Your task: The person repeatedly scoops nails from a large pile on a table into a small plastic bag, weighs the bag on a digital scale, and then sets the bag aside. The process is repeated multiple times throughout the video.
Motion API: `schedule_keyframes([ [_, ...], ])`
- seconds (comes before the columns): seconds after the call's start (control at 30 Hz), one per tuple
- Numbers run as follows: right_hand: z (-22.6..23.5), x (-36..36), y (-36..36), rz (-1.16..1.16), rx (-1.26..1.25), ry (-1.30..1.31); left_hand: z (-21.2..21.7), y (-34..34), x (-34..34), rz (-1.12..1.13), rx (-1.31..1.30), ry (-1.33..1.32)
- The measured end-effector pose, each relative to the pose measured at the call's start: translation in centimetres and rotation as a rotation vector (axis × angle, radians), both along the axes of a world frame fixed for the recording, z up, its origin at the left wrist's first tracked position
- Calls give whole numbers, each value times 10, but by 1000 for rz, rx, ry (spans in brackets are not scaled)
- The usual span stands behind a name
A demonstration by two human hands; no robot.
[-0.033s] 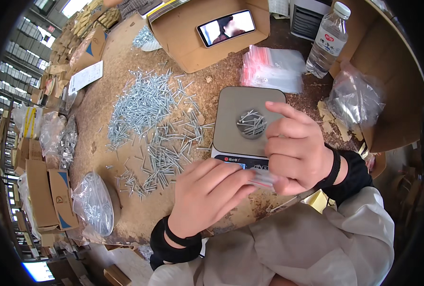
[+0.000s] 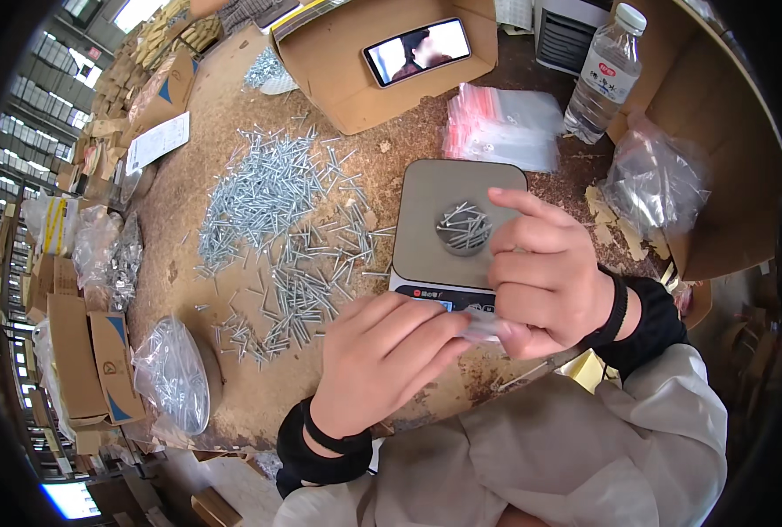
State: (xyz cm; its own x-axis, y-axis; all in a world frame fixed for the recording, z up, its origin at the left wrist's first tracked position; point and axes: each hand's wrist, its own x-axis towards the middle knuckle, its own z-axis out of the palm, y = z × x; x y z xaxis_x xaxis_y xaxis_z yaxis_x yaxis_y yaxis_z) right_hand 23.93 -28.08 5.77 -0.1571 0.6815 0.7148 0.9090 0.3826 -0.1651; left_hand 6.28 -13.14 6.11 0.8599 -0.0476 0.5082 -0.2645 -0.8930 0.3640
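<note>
Just in front of the kitchen scale (image 2: 421, 198), both hands meet at a small clear zip bag (image 2: 481, 326). My left hand (image 2: 389, 356) pinches one side of it, fingers pressed together. On the other side, my right hand (image 2: 544, 281) is closed on the bag with thumb and curled fingers, its index finger pointing out over the scale. A small round dish (image 2: 457, 244) on the scale plate holds several silvery screws (image 2: 468, 225). To the left spreads a big loose heap of the same screws (image 2: 263, 193). My fingers cover part of the scale's buttons and display.
Behind the scale lies a stack of red-edged zip bags (image 2: 505, 127), with a water bottle (image 2: 603, 79) beside it. A phone (image 2: 417, 53) leans in an open cardboard box (image 2: 342, 88). Crumpled plastic (image 2: 654, 180) lies at right; a plastic-covered bowl (image 2: 176, 378) stands front left.
The small zip bag has shifted and tilted slightly between my fingertips. Both hands stay almost in place, and the rest looks the same.
</note>
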Motion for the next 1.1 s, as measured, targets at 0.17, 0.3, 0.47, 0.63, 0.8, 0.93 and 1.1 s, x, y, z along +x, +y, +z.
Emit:
schedule_keyframes([
  [0.17, -14, -3, 4, -76, 83, 31, -2, -1, -5, 6, -256, 156],
  [0.3, -8, -10, 5, -80, 239, -66, 1, -2, -5, -104, -604, 197],
  [0.47, -14, -13, 0, -19, 280, -145, -10, -4, -9, -166, -905, 336],
  [0.63, -14, -19, -1, -27, 286, -184, -14, -10, -12, -205, -1148, 406],
  [0.8, -4, -19, -4, 13, 101, -378, -19, -15, -11, -105, -1248, 430],
  [0.93, -3, -19, -3, 97, 11, -333, -20, -6, -11, 66, -765, 274],
  [1.1, -12, -21, -1, 155, -107, -260, -17, 14, -10, 139, -662, 472],
])
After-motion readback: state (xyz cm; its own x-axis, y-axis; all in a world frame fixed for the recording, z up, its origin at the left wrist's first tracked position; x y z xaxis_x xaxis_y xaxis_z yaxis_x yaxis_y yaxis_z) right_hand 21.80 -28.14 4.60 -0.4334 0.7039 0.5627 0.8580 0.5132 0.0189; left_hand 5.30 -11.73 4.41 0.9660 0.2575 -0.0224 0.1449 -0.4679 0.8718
